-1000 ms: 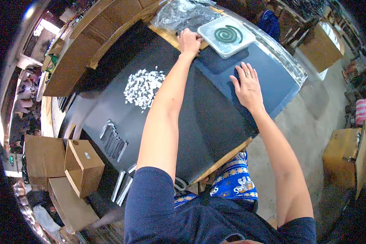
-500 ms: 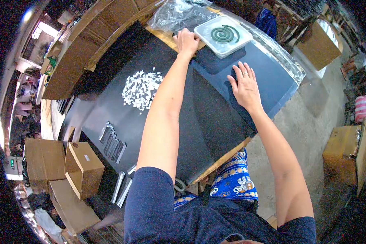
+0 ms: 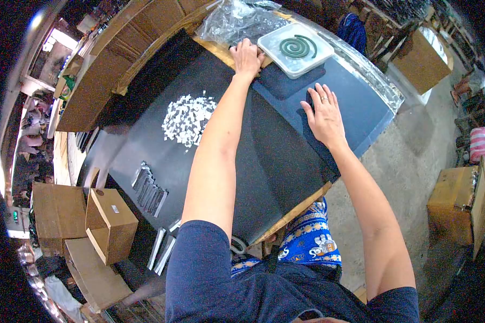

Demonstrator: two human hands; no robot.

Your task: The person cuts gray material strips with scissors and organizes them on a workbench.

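My left hand [image 3: 247, 59] reaches to the far edge of the black sheet [image 3: 275, 156] on the table, its fingers curled down beside a strip of bare wood. What they grip is hidden, though a small dark bit shows at the fingertips. My right hand [image 3: 326, 116] lies flat, fingers extended, on a dark blue-grey sheet [image 3: 361, 113] at the table's right. Between and beyond the hands, a clear plastic tub [image 3: 293, 71] carries a green mosquito coil [image 3: 295, 47]. Left of my left forearm sits a heap of small white and black pieces [image 3: 186, 121].
Bundled dark strips [image 3: 149, 188] lie at the table's near left, with white-edged strips [image 3: 160, 250] below. Crumpled clear plastic [image 3: 242, 21] is at the far edge. Open cardboard boxes [image 3: 110, 226] stand left; another box [image 3: 452, 204] stands on the floor at right.
Both hands stay in nearly the same places. The view has shifted very slightly, and the tub appears a touch lower in it.
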